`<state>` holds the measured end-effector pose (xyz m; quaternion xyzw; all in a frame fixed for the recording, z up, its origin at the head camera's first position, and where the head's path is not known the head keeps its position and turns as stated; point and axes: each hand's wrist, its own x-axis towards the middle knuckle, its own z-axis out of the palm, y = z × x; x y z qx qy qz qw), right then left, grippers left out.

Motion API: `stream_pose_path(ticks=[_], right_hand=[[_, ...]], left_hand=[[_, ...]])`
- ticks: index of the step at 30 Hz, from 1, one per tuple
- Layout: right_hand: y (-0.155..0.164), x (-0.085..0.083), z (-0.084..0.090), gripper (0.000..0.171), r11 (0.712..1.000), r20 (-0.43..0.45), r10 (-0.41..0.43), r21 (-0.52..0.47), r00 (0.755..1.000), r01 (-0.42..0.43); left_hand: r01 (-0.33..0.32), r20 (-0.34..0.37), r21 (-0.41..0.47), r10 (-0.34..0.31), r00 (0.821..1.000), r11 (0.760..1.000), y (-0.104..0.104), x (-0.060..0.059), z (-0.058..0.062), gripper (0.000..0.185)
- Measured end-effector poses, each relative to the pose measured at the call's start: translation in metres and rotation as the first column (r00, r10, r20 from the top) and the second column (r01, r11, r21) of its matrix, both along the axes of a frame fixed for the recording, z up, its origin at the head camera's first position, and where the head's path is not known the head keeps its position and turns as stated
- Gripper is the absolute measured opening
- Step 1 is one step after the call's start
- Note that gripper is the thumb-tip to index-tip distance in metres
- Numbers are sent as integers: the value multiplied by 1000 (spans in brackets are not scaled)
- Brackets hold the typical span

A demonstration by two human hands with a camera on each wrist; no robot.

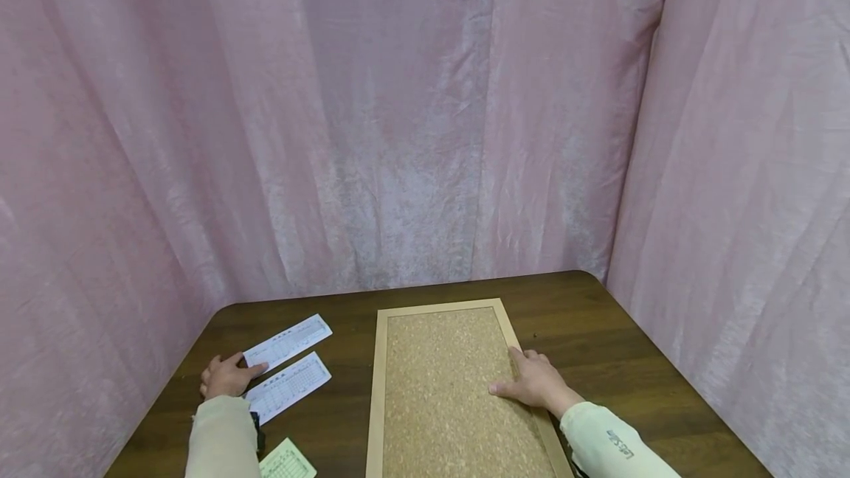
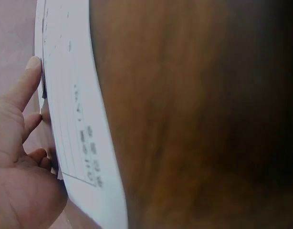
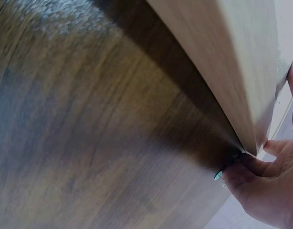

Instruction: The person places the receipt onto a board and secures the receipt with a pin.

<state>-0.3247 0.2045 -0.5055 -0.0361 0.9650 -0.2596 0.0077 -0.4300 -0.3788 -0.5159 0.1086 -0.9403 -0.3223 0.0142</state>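
Note:
A framed cork board lies on the dark wooden table. My right hand holds its right side, thumb on the cork and fingers at the outer edge of the frame. In the right wrist view, curled fingers meet the lower edge of the pale wooden frame. At the left, my left hand rests by two white printed slips, its thumb touching the left end of the farther slip. The nearer slip lies just beside that hand and fills the front of the left wrist view.
A small green printed slip lies at the front, beside the left sleeve. Pink curtains hang behind the table and along both sides. Dark table surface separates the white slips from the board.

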Motion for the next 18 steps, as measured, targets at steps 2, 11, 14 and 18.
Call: stream_pose_path(ticks=[2,11,14,18], right_hand=[[0,-1,-1,96,1000,0,0,2,1000,1],[1,-1,-2,97,1000,7,-7,4,1000,7],[1,-1,-2,97,1000,8,-5,7,1000,5],[1,-2,-1,97,1000,16,0,13,1000,-1]], left_hand=[[-5,-2,-5,5,1000,1000,3,0,0,91],[-6,-17,-23,6,1000,1000,9,3,3,81],[-9,-31,-24,8,999,1000,8,3,2,78],[-13,-52,-35,11,999,999,6,0,-2,74]])
